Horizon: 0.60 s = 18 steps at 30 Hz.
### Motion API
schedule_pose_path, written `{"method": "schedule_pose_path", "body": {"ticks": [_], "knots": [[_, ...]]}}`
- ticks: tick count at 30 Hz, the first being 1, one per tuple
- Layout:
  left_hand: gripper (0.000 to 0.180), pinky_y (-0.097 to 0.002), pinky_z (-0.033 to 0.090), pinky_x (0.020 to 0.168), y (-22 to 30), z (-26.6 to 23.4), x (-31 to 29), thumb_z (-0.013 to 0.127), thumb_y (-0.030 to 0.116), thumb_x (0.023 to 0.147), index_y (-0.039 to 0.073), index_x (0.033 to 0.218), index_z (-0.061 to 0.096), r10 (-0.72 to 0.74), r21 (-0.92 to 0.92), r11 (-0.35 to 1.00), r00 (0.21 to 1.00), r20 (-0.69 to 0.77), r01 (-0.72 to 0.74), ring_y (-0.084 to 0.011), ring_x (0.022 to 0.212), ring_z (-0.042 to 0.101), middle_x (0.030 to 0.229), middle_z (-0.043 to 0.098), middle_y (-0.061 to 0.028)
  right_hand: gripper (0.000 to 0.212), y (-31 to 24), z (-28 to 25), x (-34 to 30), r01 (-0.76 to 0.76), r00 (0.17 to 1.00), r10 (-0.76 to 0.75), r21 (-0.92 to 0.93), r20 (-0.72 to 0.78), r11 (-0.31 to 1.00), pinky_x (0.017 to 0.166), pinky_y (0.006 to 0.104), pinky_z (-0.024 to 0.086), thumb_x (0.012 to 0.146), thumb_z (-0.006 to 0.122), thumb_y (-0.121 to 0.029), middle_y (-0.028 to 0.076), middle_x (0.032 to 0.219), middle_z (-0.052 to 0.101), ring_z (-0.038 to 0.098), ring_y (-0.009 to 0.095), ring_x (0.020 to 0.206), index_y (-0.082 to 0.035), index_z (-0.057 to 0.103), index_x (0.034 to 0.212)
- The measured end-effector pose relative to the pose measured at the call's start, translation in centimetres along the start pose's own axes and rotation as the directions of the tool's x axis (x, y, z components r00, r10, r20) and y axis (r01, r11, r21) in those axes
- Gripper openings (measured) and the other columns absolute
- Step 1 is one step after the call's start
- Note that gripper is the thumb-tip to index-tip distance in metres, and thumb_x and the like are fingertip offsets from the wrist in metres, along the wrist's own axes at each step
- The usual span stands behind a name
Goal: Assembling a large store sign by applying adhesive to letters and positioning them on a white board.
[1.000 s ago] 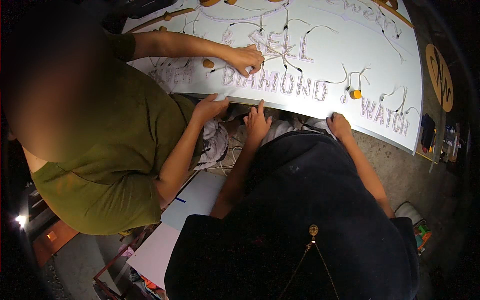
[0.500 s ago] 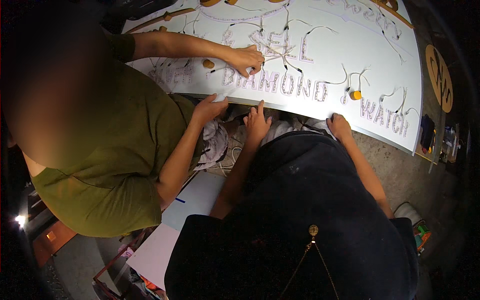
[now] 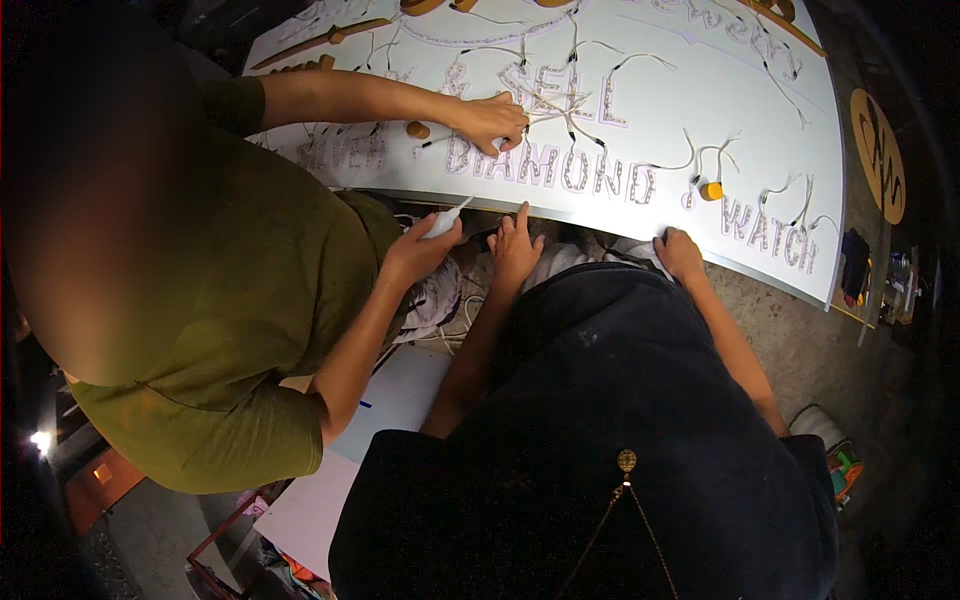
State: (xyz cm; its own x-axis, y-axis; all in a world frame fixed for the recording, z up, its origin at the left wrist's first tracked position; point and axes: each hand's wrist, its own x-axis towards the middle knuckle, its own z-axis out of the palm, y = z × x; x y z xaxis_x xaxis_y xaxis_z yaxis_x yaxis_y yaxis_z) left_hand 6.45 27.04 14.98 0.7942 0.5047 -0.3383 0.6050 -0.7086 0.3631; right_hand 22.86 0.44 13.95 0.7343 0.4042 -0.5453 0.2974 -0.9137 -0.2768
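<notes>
A white sign board (image 3: 690, 90) with rows of raised letters (image 3: 545, 165), studded with small light modules, spans the top of the view. My left hand (image 3: 515, 248) is at its near edge, index finger stretched out to the edge and the other fingers apart, holding nothing. Further right, my right hand (image 3: 682, 254) rests at the same edge with its fingers curled; whatever is under them is hidden. A co-worker's hand (image 3: 492, 122) presses near the letters. The co-worker's other hand (image 3: 412, 252) holds a white squeeze bottle (image 3: 441, 222) with a thin nozzle, left of my left hand.
Thin white wires with dark ends stick up from the letters. A yellow-orange cap (image 3: 711, 191) and a brown round piece (image 3: 418, 130) sit on the board. A round wooden cut-out (image 3: 878, 155) stands beyond the right edge. The co-worker in a green shirt (image 3: 240, 300) is close at left.
The co-worker's hand with the squeeze bottle has drawn back from the board's edge, nozzle now pointing up to the right. The co-worker's body has shifted slightly. My hands stay in place.
</notes>
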Motion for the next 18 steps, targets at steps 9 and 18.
{"method": "schedule_pose_path", "body": {"ticks": [9,18], "knots": [[0.075,-0.0508,0.034,0.087,-0.42,0.21,0.09,0.065,0.028,0.080,0.013,0.142,0.026,0.021,0.020,1.000,1.000,0.017,-0.022,-0.0366,0.103,0.052,0.111,0.048,-0.0211,0.039,0.22,0.37,0.23,0.004,1.000,-0.004,0.006,0.013,1.000,0.082,0.0437,0.048,0.086,0.054,-0.033,0.025,0.101,0.060,0.060,0.038,0.093,0.003,0.059,0.099],[0.072,-0.0467,0.031,0.089,0.07,-0.26,-0.05,0.065,0.028,0.078,0.014,0.140,0.030,-0.014,0.006,1.000,0.999,0.043,0.014,-0.0346,0.108,0.049,0.112,0.049,-0.0192,0.039,0.18,0.20,0.20,0.012,1.000,-0.012,0.002,0.005,1.000,0.082,0.0437,0.048,0.086,0.054,-0.032,0.025,0.100,0.060,0.060,0.038,0.093,0.004,0.059,0.100]]}}
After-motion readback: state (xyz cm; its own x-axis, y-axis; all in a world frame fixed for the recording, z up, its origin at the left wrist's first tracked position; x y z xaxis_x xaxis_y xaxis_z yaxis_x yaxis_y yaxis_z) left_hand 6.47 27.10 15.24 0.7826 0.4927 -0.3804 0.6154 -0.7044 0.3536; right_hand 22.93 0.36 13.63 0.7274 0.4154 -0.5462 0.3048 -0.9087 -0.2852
